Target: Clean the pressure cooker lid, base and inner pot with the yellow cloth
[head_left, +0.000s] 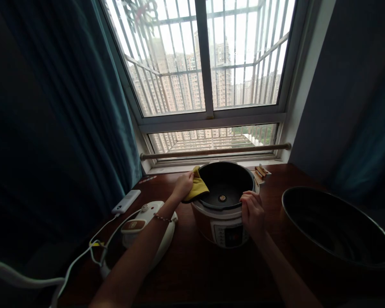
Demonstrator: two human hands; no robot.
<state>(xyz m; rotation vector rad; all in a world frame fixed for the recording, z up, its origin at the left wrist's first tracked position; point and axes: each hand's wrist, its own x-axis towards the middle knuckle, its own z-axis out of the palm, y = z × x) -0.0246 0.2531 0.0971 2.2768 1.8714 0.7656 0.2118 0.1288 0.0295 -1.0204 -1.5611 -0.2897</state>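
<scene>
An electric pressure cooker [205,224] with a control panel on its front stands lidless on the table below the window. Its dark inside shows, with a small round part [222,198] at the bottom. My left hand [183,186] grips a yellow cloth [198,185] with a dark edge, which drapes over the cooker's left rim. On the right side of the rim, my right hand [252,209] is closed around the edge, fingers curled. The cooker's white lid [166,239] lies on the table to the left, partly behind my left forearm.
A large dark pot [336,226] stands at the right. To the left lie a white power bank [126,202] and white cables [75,262]. Small brown items [261,172] sit behind the cooker near the sill. A blue curtain [92,107] hangs at the left, and a rail [214,151] crosses the window.
</scene>
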